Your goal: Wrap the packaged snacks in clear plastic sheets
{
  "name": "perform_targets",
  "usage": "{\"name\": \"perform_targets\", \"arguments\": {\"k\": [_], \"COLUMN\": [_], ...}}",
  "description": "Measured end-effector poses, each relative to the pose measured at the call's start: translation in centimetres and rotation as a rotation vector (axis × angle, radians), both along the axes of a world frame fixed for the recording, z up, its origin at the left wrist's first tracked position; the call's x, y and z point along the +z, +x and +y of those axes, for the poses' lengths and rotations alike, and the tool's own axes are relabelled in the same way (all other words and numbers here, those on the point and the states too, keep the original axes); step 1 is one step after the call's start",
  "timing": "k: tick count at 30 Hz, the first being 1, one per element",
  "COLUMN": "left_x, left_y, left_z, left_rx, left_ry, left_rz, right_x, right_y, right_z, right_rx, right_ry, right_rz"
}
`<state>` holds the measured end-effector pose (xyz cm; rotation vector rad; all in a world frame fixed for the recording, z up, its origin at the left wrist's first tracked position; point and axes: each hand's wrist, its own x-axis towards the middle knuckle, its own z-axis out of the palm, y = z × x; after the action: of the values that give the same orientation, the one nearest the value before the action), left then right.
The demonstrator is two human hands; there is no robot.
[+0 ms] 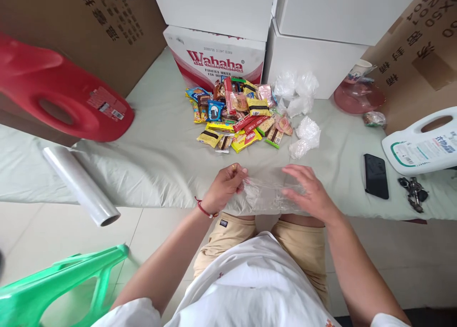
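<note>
Left hand, centre: pinching clear plastic, apparently to anchor one end; right hand, right of centre: fingers parted beside plastic, not clenched; snacks heaped upper centre, presumably within reach

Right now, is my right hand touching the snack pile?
No, your right hand is at the clear plastic, nearer you than the snacks.

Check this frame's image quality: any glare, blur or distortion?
Head view: soft, fairly even light; head view: pale shine along the plastic roll; head view: right hand looks slightly blurred, clear film hard to trace; head view: red jug looks stretched toward the left edge.
</note>
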<state>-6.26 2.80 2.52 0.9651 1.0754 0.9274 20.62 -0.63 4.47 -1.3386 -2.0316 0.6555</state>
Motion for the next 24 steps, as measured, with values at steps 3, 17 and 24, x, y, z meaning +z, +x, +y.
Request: {"name": "perform_targets", "arguments": {"k": [3,17,24], "left_x": [0.9,-1.0,-1.6], "left_y": [0.5,3.3,2.9], "left_z": [0.2,-2.9,-1.0], "left_rx": [-0.039,0.238,0.164], "left_ry": [0.033,-0.384,-0.257], "left_rz": [-0.025,-0.348,-0.254], "right_x": [-0.2,-2.4,-2.5], "right_y": [-2.3,-4.1,-2.7], "right_z": [1.4,-0.5,-1.3], "right_rx": [0.156,-0.402,-0.548], "right_ry": [-0.03,-0.556,-0.601], "right_rz": [-0.066,0.759,0.89]}}
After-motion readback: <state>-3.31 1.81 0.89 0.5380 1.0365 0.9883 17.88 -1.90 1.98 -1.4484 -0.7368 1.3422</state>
